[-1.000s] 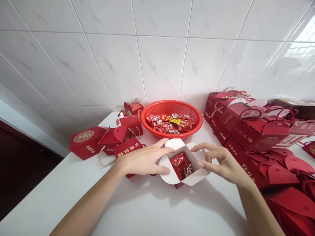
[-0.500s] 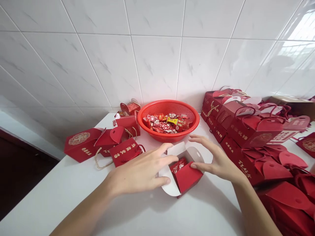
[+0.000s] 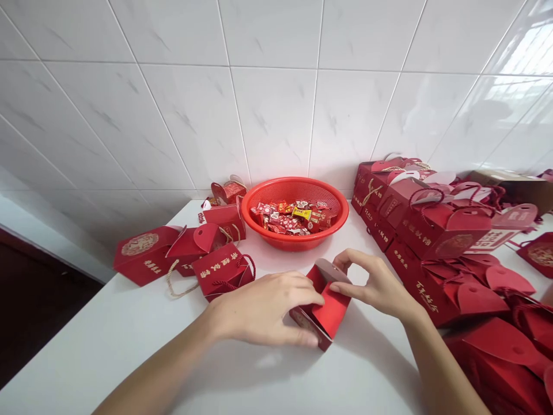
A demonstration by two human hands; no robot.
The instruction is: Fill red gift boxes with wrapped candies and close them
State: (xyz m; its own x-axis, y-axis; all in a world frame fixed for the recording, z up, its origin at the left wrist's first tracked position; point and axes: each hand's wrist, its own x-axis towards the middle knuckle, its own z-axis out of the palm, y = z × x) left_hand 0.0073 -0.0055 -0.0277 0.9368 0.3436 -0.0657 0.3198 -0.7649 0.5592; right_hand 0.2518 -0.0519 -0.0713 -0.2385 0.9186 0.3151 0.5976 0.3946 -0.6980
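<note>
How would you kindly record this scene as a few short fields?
Left hand: fingers at the small red box
Right hand: thumb and fingers at the same box's flaps
Basket: red, holding wrapped candies
Left side: several red boxes
Right side: piled red boxes
Table: white

Left hand (image 3: 276, 311) palm down, aimed at three o'clock, thumb (image 3: 302, 336) splayed; right hand (image 3: 378, 285) points to ten, forefinger (image 3: 352, 256) curved; bare forearms (image 3: 173, 363) slant in from seven and five!
</note>
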